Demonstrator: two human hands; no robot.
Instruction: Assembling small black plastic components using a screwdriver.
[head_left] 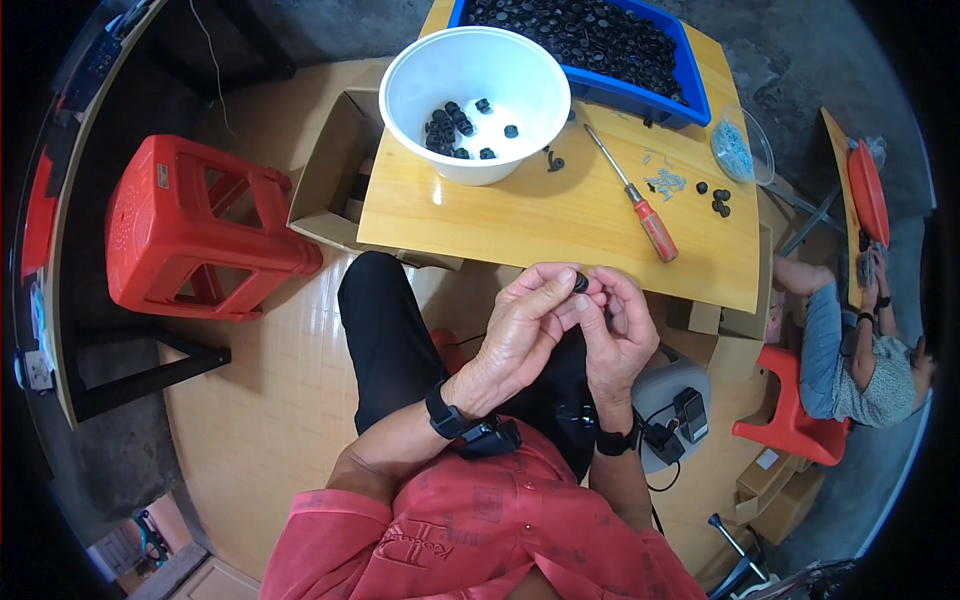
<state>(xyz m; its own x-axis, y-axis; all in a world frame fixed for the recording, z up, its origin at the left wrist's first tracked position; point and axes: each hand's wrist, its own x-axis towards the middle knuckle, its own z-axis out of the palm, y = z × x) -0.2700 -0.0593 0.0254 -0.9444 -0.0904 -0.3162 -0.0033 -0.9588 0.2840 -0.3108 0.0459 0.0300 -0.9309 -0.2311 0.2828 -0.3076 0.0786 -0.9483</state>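
Head view: left hand (518, 332) and right hand (613, 345), fingers (552, 292) tight on black part (581, 283), embroidered script (415, 545) on red shirt (470, 500).

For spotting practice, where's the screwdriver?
In the head view, the screwdriver lies on the table, right of centre, between the white bowl and silvery pieces.

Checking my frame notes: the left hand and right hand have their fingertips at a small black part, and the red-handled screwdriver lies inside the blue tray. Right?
No: the head view shows the red-handled screwdriver on the wooden table, outside the blue tray. The rest stands: left hand and right hand fingertips at a small black part.
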